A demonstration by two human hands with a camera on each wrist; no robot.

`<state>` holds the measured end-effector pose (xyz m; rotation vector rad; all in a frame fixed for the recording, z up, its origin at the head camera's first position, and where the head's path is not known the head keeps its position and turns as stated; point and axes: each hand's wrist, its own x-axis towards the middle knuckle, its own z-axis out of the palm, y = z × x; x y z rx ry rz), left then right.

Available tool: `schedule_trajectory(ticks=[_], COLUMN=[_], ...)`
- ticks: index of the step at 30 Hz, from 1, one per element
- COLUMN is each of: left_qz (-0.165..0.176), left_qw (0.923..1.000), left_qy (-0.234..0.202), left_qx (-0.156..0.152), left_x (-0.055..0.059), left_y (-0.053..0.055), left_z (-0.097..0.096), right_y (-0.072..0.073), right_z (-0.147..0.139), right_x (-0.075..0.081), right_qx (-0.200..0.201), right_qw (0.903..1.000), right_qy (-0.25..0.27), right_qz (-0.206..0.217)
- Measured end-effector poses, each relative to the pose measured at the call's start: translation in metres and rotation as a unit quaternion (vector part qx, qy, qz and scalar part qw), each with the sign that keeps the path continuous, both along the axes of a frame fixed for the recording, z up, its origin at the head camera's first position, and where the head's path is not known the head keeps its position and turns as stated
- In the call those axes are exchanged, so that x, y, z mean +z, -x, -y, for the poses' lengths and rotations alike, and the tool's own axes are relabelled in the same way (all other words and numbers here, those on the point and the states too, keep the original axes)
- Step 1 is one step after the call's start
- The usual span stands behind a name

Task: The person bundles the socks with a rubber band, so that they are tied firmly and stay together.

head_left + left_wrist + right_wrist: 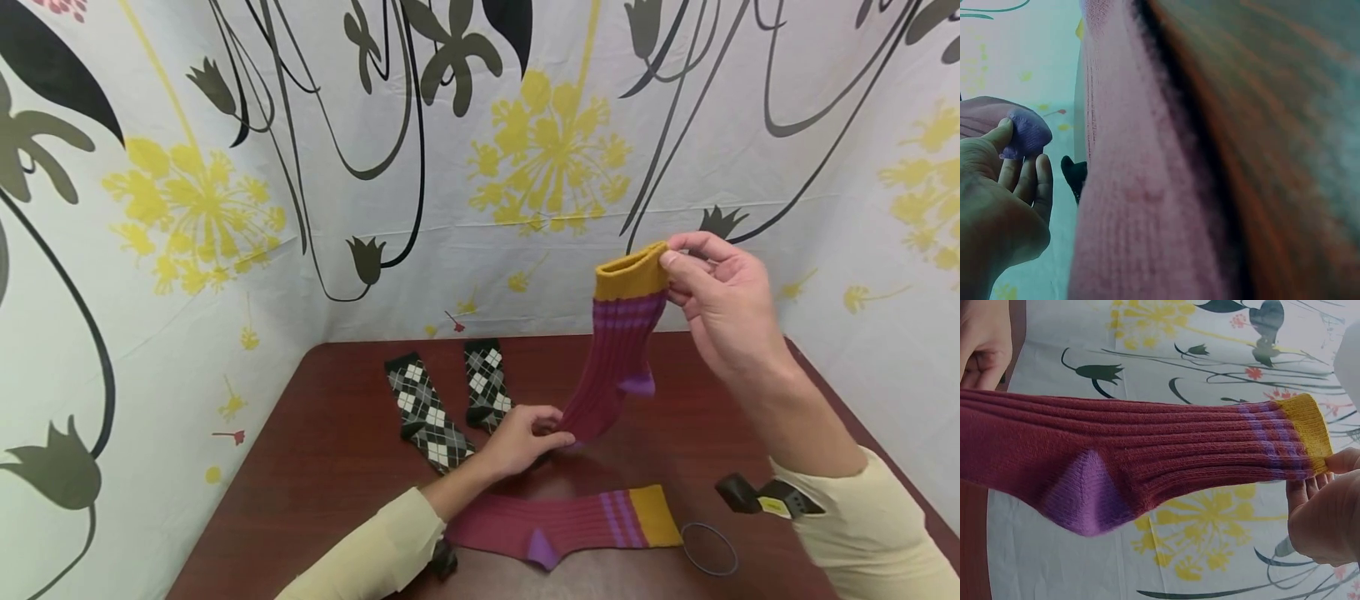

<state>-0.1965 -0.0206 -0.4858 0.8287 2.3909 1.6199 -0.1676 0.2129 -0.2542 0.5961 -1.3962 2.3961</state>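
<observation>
A maroon sock (618,350) with a mustard cuff, purple stripes and a purple heel is stretched between my two hands above the table. My right hand (723,296) pinches the edge of its cuff, up high on the right. At the lower end my left hand (521,442) pinches the toe, which shows purple in the left wrist view (1030,132). In the right wrist view the held sock (1147,444) runs sideways, its heel hanging down. A matching maroon sock (555,525) lies flat on the table below my hands, its toe partly hidden by my left forearm.
Two black, grey and white argyle socks, one at left (427,412) and one beside it (487,379), lie behind my left arm. A thin grey ring (709,550) rests by the flat sock's cuff. The dark red table (300,467) is bounded by patterned cloth walls (450,208).
</observation>
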Motion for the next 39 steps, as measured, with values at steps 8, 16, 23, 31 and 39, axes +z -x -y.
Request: schedule_trajectory(ticks=[8,16,23,31,39], left_qz=[0.015,0.016,0.028,0.026,0.036], left_qw=[0.9999,0.9998,0.9995,0.9995,0.9991], left_qy=[-0.004,0.009,0.011,0.008,-0.008], left_qx=[-0.005,0.003,0.006,0.015,0.018], left_x=[-0.002,0.001,0.007,0.009,0.011], left_y=[-0.002,-0.006,-0.010,-0.013,-0.019], left_z=[0.007,0.017,0.035,0.054,0.071], right_y=[0.002,0.003,0.002,0.001,-0.001], right_z=[-0.013,-0.031,-0.046,-0.061,-0.068], right_x=[-0.003,-0.012,-0.021,-0.033,-0.046], right_qx=[0.007,0.014,0.025,0.025,0.031], right_qw=[0.9993,0.9975,0.9961,0.9943,0.9927], right_qy=[0.036,0.068,0.079,0.089,0.089], right_qz=[-0.005,0.014,0.029,0.053,0.075])
